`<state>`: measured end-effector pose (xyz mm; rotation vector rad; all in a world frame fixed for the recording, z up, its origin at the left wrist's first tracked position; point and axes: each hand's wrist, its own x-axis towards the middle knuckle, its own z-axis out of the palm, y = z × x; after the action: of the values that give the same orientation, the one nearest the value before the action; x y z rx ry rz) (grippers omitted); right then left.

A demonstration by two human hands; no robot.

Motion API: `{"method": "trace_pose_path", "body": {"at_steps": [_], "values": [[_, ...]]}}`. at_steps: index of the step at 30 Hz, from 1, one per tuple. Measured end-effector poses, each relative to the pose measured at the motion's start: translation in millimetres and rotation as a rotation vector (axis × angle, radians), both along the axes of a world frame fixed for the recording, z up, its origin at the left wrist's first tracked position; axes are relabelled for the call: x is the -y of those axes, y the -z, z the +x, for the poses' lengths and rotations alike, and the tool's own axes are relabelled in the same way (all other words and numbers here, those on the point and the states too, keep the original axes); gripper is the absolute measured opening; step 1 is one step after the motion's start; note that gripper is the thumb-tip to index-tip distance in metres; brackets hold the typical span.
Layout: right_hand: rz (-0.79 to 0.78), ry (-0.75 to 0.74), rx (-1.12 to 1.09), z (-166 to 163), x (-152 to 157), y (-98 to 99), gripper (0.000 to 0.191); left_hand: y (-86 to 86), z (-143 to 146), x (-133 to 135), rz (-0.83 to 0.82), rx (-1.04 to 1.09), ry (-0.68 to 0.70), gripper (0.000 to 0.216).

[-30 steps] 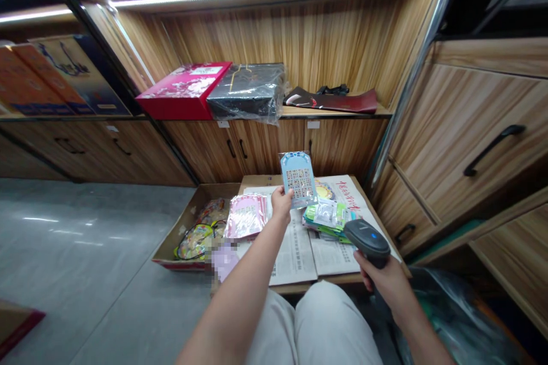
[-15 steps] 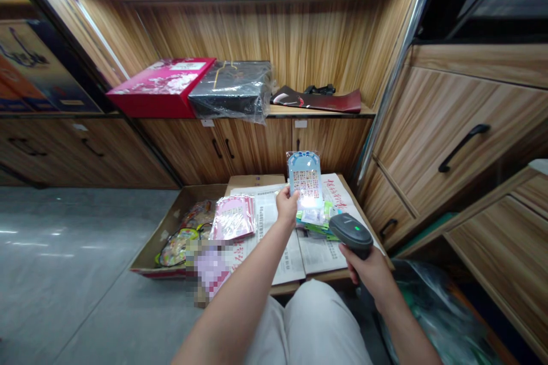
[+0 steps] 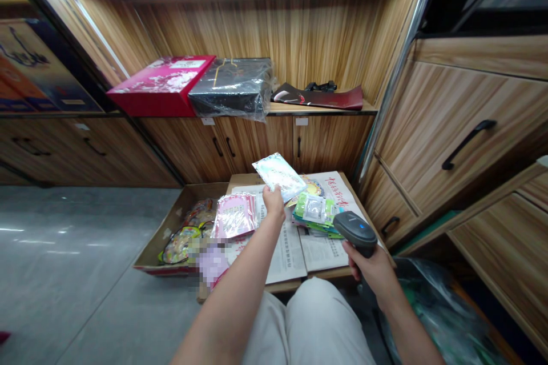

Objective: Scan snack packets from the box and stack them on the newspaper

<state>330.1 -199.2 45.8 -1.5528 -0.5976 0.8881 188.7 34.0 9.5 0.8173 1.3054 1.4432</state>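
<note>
My left hand (image 3: 274, 200) grips the near edge of a flat light-blue packet (image 3: 280, 175) in clear wrapping, tilted above the newspaper. In my right hand (image 3: 371, 265) is a dark handheld barcode scanner (image 3: 355, 232) with a small blue light lit on top. Just left of the scanner lies a pile of green packets (image 3: 314, 211). A round yellowish packet (image 3: 314, 188) sits behind that pile, partly covered. Pink packets (image 3: 235, 215) in shiny wrap rest to the left of my left hand.
Newspaper (image 3: 325, 253) covers the cardboard under the packets. An open carton (image 3: 154, 248) of bagged items stands at the left. On the shelf behind are a pink box (image 3: 160, 85), a plastic-wrapped black box (image 3: 233, 88) and a dark red bag (image 3: 319, 96). Plastic bags (image 3: 445, 302) lie at right.
My left hand has moved left with the light-blue packet, which has turned from upright to slanted, uncovering the green pile. The scanner's light has gone from green to blue.
</note>
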Motion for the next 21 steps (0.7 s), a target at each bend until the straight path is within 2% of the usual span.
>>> {"method": "trace_pose_path", "body": {"at_steps": [2, 5, 8, 12, 17, 21], "values": [[-0.003, 0.002, 0.004, 1.5, -0.1, 1.1, 0.037, 0.4, -7.4, -3.5, 0.011, 0.043, -0.040, 0.027], [-0.015, 0.012, 0.022, 3.8, -0.5, 4.7, 0.038, 3.0, -15.5, -5.9, 0.007, 0.139, -0.016, 0.049], [-0.026, 0.019, 0.027, 5.6, -0.8, 9.3, 0.038, 8.3, -24.6, -9.2, 0.019, 0.024, -0.018, 0.059], [-0.026, 0.024, 0.013, 7.0, -0.8, 15.4, 0.039, 17.2, -38.6, -20.4, 0.118, -0.278, -0.093, 0.054], [-0.059, 0.042, 0.023, 9.9, -0.7, 24.2, 0.041, 33.0, -41.7, -35.0, -0.023, -0.096, -0.210, 0.042], [-0.082, 0.029, 0.048, 13.9, -0.7, 32.4, 0.041, 53.9, -38.5, -37.7, -0.120, -0.165, -0.246, 0.027]]}}
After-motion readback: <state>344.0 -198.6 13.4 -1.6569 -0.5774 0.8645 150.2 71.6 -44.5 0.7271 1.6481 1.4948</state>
